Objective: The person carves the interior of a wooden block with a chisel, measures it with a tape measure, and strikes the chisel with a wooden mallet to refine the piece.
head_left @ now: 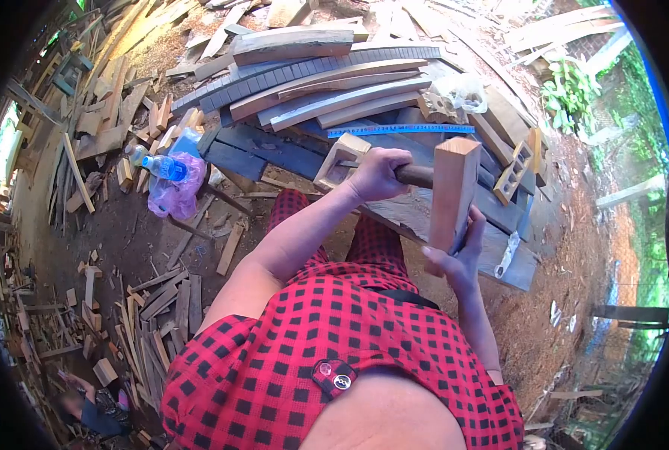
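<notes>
Wooden block [451, 193], pale and upright, sits in the right hand [456, 259], fingers wrapped round its lower end, just near of the dark plank bench [297, 156]. The left hand [378, 172] is clenched round a dark tool handle [417, 175] that meets the block's left face. A blue tape measure [400, 130] lies on the bench beyond; a plastic bottle [162, 166] lies far left on a pink bag [175, 193].

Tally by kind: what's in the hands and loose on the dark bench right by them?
Wooden block in the right hand: 1
Dark handle in the left hand: 1
Slotted wooden frame pieces: 2
Blue tape measure strip: 1
Total: 5
</notes>
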`<act>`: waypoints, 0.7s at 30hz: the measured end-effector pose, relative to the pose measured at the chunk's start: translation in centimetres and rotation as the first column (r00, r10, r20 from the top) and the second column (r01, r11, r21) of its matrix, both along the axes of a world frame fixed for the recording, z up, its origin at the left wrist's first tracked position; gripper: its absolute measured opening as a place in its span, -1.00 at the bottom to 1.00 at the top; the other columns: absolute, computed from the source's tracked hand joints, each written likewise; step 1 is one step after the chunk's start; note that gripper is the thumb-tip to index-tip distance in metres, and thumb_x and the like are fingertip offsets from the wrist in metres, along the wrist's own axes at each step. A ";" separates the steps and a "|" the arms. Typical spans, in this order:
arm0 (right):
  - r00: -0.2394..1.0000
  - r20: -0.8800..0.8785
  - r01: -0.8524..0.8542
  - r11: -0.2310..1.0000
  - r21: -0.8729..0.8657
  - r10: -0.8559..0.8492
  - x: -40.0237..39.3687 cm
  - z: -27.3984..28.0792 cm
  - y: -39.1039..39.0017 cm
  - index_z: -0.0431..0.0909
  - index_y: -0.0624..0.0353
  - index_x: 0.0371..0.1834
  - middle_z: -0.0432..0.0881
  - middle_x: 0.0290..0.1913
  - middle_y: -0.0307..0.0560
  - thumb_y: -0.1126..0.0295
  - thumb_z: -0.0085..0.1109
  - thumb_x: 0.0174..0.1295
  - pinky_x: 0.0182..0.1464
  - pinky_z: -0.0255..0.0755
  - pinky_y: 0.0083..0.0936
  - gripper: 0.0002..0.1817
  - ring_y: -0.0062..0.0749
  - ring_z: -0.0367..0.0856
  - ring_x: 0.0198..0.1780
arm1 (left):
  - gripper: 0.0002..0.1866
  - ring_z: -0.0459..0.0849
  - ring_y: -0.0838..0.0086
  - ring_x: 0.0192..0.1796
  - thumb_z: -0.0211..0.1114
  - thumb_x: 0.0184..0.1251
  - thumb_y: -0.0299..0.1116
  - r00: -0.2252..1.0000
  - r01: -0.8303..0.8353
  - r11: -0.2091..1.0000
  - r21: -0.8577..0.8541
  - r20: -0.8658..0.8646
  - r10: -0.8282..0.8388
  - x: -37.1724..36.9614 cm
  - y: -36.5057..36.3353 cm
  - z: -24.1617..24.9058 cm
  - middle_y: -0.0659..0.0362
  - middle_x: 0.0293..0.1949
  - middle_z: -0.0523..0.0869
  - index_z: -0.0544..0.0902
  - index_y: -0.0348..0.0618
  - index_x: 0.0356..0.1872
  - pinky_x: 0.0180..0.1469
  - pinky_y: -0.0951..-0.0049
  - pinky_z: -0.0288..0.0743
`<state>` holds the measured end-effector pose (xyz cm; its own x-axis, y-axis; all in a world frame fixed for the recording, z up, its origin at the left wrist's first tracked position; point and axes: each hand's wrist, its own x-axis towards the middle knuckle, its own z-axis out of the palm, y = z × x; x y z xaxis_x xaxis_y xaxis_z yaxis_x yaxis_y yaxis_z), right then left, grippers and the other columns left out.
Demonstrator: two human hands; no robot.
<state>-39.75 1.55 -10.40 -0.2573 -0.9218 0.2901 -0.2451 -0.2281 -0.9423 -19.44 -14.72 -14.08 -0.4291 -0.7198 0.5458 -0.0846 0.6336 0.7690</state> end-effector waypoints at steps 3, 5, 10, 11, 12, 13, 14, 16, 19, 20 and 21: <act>0.998 -0.061 -0.015 0.996 0.085 0.020 -0.3 3.6 -0.2 0.27 0.24 0.32 0.45 0.14 0.05 0.26 0.44 -0.33 0.14 0.41 -0.29 -0.02 -0.26 0.48 0.14 | -0.72 0.58 0.15 -0.45 0.47 -0.24 -0.45 1.000 0.012 1.000 0.015 0.022 -0.012 0.4 0.0 -0.4 0.04 -0.51 0.58 0.52 -0.18 -0.50 -0.37 0.32 0.45; 0.993 0.105 0.048 0.998 -0.028 -0.045 -2.3 5.7 0.4 0.29 0.27 0.30 0.45 0.13 0.10 0.23 0.42 -0.31 0.17 0.39 -0.26 -0.04 -0.22 0.49 0.13 | -0.73 0.59 0.15 -0.44 0.48 -0.23 -0.44 1.000 0.016 1.000 0.003 -0.006 -0.016 0.5 -0.1 0.3 0.04 -0.51 0.58 0.53 -0.17 -0.49 -0.36 0.32 0.46; 0.749 0.658 0.149 0.951 -0.270 0.069 -4.4 2.2 -1.8 0.16 0.30 0.36 0.33 0.24 0.18 0.22 0.36 -0.18 0.22 0.36 -0.23 -0.04 -0.16 0.45 0.12 | -0.72 0.60 0.15 -0.43 0.49 -0.24 -0.44 1.000 0.003 1.000 -0.015 -0.013 -0.004 0.5 -0.1 0.1 0.04 -0.49 0.60 0.55 -0.18 -0.48 -0.36 0.32 0.46; 0.606 0.792 0.086 0.982 -0.167 0.082 -7.5 -2.7 -3.2 0.13 0.36 0.36 0.34 0.22 0.15 0.21 0.34 -0.09 0.22 0.36 -0.24 -0.07 -0.17 0.47 0.09 | -0.72 0.61 0.15 -0.43 0.49 -0.24 -0.45 1.000 -0.005 1.000 -0.030 -0.004 0.004 0.4 -0.2 0.1 0.03 -0.49 0.60 0.55 -0.18 -0.47 -0.36 0.32 0.46; 0.950 0.311 -0.003 0.997 -0.075 0.027 -3.4 -1.9 -2.2 0.15 0.28 0.39 0.34 0.25 0.11 0.22 0.42 -0.22 0.26 0.31 -0.26 0.01 -0.20 0.42 0.18 | -0.72 0.61 0.15 -0.43 0.49 -0.24 -0.45 1.000 -0.003 0.999 -0.035 -0.007 0.003 0.4 -0.3 0.0 0.03 -0.49 0.60 0.55 -0.18 -0.47 -0.36 0.32 0.46; 0.960 -0.277 -0.019 0.998 0.056 0.034 0.9 -0.8 -0.9 0.17 0.20 0.42 0.34 0.28 0.08 0.24 0.50 -0.34 0.31 0.26 -0.29 0.10 -0.23 0.37 0.27 | -0.72 0.61 0.13 -0.42 0.49 -0.25 -0.44 1.000 -0.018 0.999 -0.047 0.010 0.018 0.4 -0.3 -0.3 0.03 -0.49 0.60 0.55 -0.18 -0.48 -0.35 0.31 0.46; 0.962 -0.273 -0.016 0.998 0.056 0.031 0.5 -0.5 -0.5 0.17 0.20 0.42 0.34 0.28 0.08 0.24 0.50 -0.34 0.31 0.26 -0.29 0.10 -0.23 0.37 0.27 | -0.71 0.62 0.12 -0.41 0.49 -0.25 -0.44 0.999 -0.031 0.998 -0.059 0.029 0.033 0.5 -0.2 -0.3 0.03 -0.49 0.60 0.54 -0.19 -0.48 -0.35 0.30 0.47; 0.990 0.073 -0.133 0.978 0.158 0.123 -0.9 0.3 -0.9 0.29 0.23 0.35 0.43 0.20 0.04 0.22 0.51 -0.39 0.32 0.24 -0.34 0.05 -0.26 0.41 0.25 | -0.71 0.63 0.11 -0.40 0.49 -0.26 -0.43 0.999 -0.030 0.999 -0.031 0.016 0.030 0.6 -0.7 0.0 0.03 -0.49 0.60 0.55 -0.18 -0.48 -0.35 0.29 0.48; 0.985 0.170 -0.018 0.989 0.145 -0.007 -1.5 2.6 -0.8 0.36 0.23 0.31 0.49 0.13 0.01 0.25 0.48 -0.37 0.29 0.28 -0.34 -0.02 -0.25 0.48 0.17 | -0.70 0.64 0.09 -0.39 0.50 -0.27 -0.43 1.000 -0.010 1.000 -0.026 0.007 0.010 0.6 -0.1 -1.0 0.04 -0.48 0.60 0.55 -0.17 -0.48 -0.35 0.25 0.49; 0.971 0.230 0.029 0.983 0.182 -0.071 -2.1 2.9 -0.9 0.34 0.23 0.33 0.48 0.14 0.01 0.25 0.47 -0.35 0.29 0.29 -0.34 -0.02 -0.25 0.48 0.16 | -0.70 0.64 0.09 -0.39 0.50 -0.27 -0.42 1.000 -0.011 0.997 -0.072 0.006 0.011 0.5 -0.2 -1.0 0.04 -0.48 0.60 0.54 -0.17 -0.49 -0.35 0.24 0.49; 0.958 0.258 0.089 0.986 0.144 -0.124 -2.3 2.3 -1.2 0.33 0.32 0.33 0.48 0.14 0.03 0.28 0.46 -0.29 0.24 0.35 -0.35 -0.05 -0.23 0.50 0.15 | -0.70 0.64 0.09 -0.39 0.50 -0.27 -0.42 1.000 -0.011 0.997 -0.074 0.001 0.011 0.4 0.0 -1.1 0.04 -0.48 0.60 0.54 -0.17 -0.49 -0.35 0.24 0.49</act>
<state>-42.09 0.32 -8.09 -0.4074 -0.9099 0.0779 0.0012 -0.0858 -0.9963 -19.06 -14.74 -15.23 -0.4220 -0.6820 0.5973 -0.0931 0.6880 0.7197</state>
